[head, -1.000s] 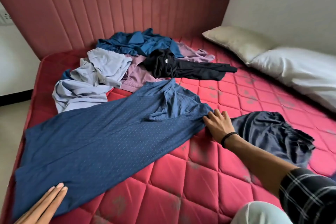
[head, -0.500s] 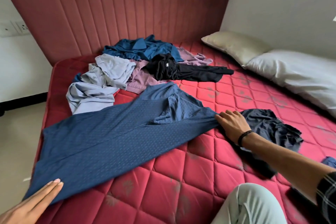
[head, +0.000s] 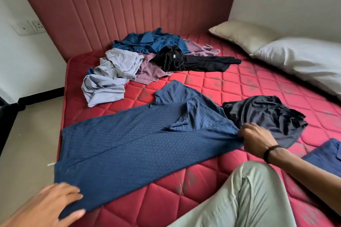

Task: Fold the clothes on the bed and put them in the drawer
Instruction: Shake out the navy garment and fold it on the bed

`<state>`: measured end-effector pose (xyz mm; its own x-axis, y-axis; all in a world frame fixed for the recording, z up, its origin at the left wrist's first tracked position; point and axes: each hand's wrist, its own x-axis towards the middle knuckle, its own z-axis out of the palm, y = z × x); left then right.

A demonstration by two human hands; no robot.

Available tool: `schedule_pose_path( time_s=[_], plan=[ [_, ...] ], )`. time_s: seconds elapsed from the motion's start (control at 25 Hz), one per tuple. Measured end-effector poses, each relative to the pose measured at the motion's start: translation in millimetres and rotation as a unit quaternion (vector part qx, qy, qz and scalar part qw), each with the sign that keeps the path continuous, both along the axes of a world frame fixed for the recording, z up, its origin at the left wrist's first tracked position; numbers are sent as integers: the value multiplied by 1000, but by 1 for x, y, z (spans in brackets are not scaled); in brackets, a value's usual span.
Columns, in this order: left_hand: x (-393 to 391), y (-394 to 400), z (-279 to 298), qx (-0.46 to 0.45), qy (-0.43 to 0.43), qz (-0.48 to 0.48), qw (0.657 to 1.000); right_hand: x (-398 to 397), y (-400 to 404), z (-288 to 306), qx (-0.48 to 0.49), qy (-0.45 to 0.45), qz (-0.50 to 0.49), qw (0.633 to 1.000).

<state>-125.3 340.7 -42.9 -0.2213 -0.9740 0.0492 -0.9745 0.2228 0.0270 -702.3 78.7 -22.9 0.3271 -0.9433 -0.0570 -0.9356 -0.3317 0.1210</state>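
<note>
Blue garment spread on bed, held at both ends

Blue garment [head: 132,145] lies flat across the red mattress [head: 212,180]. Left hand [head: 49,206] pinches its near hem; right hand [head: 256,139] grips its far end. Beyond lies a clothes pile [head: 147,61].

**Hands and arms, head view**

Left hand [head: 55,206]: enters at lower left, back of hand up, blurred. Fingers extend forward; thumb [head: 75,214] and fingers pinch the near end of the blue garment [head: 140,145].

Right hand [head: 255,139]: reached forward at right, knuckles up, fingers curled, gripping the far edge of the same garment. Dark band [head: 270,151] on the wrist. Forearm bare, running back to the lower right frame edge.

Knee [head: 256,177] in pale trousers is raised between the arms.
</note>
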Motion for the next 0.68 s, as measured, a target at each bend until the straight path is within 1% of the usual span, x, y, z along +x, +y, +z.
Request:
schedule_pose_path(
  time_s=[0.04, 0.08, 0.12, 0.16, 0.24, 0.28, 0.36, 0.48, 0.52, 0.56, 0.6, 0.68],
  plan=[
    [-26, -13, 17, 15, 45, 38, 998, 14, -5, 8, -7, -94, -56, 994],
    [-54, -33, 34, 7, 74, 74, 995, 31, -18, 12, -2, -179, -110, 978],
    [-79, -53, 37, 2, 107, 84, 991, 49, -32, 13, 6, -243, -142, 959],
    [-104, -80, 34, 17, 172, 108, 979, 69, -46, 13, 19, -303, -159, 940],
    [-157, -141, 29, 15, 245, 137, 960, 108, -78, 8, 73, -384, -176, 903],
    [-185, -170, 26, 6, 247, 132, 960, 124, -96, 4, 84, -398, -175, 896],
    [-231, -220, 19, -2, 205, 117, 972, 145, -136, -7, 97, -368, -163, 910],
    [-259, -272, -5, 26, 116, 114, 986, 159, -184, -31, 131, -268, -124, 946],
    [-258, -283, -13, 24, 118, 113, 986, 160, -194, -35, 138, -242, -118, 953],
    [-254, -290, -20, 9, 128, 120, 984, 162, -199, -33, 144, -228, -119, 956],
    [-247, -297, -26, -10, 162, 131, 978, 161, -205, -26, 161, -224, -129, 953],
    [-231, -310, -31, -38, 273, 167, 947, 158, -216, -12, 210, -243, -114, 940]
  ],
)
